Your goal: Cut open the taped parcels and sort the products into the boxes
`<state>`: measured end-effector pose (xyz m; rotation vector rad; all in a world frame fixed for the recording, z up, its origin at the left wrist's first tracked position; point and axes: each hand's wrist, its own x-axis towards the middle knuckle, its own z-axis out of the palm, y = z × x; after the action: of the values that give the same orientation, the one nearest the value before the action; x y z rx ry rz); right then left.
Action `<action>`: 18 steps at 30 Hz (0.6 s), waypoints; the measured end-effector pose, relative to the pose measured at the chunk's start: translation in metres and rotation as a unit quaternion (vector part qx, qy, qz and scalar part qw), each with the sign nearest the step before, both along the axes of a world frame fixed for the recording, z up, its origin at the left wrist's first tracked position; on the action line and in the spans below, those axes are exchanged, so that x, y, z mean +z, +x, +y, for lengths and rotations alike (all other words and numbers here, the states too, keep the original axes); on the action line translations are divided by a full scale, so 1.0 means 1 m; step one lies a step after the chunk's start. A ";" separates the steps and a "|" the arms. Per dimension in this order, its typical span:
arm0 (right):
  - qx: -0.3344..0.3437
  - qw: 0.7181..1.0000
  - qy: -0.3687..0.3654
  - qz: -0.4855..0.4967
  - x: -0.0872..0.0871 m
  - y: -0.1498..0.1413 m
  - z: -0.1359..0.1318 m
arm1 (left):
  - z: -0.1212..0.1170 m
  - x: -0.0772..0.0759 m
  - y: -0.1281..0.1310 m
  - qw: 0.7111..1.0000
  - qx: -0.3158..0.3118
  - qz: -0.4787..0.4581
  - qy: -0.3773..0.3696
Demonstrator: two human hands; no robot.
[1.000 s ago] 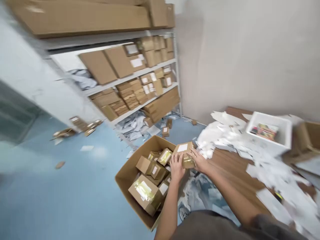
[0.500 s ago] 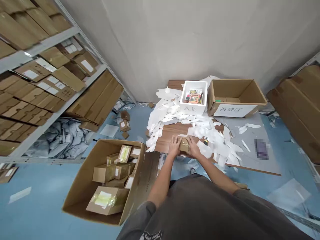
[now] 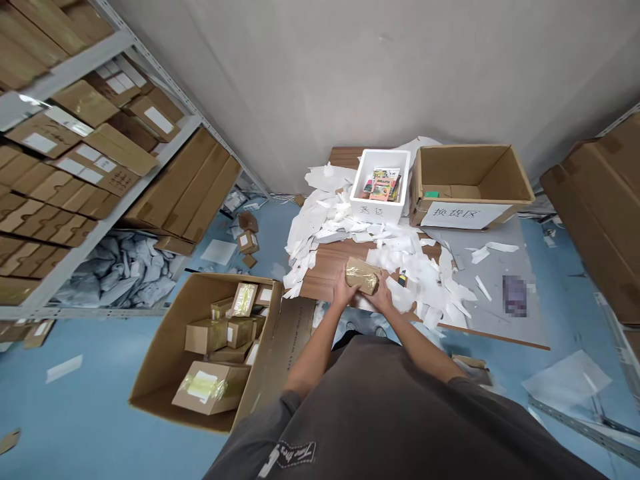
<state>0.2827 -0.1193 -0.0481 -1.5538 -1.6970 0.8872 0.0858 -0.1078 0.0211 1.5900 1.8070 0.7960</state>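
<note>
While my left hand (image 3: 343, 288) gripped one end of a small taped parcel (image 3: 362, 276), my right hand (image 3: 383, 295) gripped the other end, with the parcel between them. I held it at the near edge of the wooden table (image 3: 323, 269). Paper scraps (image 3: 315, 220) covered much of this table, and at its back stood a white tub (image 3: 377, 213) and an open carton (image 3: 473, 160). To the table's left, a deep box (image 3: 163, 360) contained brown packages (image 3: 215, 387).

Metal shelving (image 3: 95, 59), gray wall (image 3: 350, 73), blue floor (image 3: 95, 400)
</note>
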 end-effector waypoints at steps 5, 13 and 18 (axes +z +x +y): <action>-0.016 1.000 -0.011 -0.011 -0.012 0.010 -0.015 | 0.001 -0.006 -0.006 0.988 -0.130 0.039 0.068; -0.084 0.991 -0.062 -0.084 -0.021 0.018 -0.018 | 0.022 -0.046 -0.023 0.977 -0.193 0.048 -0.074; 0.006 0.989 -0.122 -0.080 -0.015 -0.009 0.011 | 0.050 -0.055 -0.041 0.980 -0.148 0.036 -0.128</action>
<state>0.2738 -0.1080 -0.0632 -1.8219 -1.7619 1.0316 0.0450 -0.0579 -0.0341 1.6784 1.5956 0.3589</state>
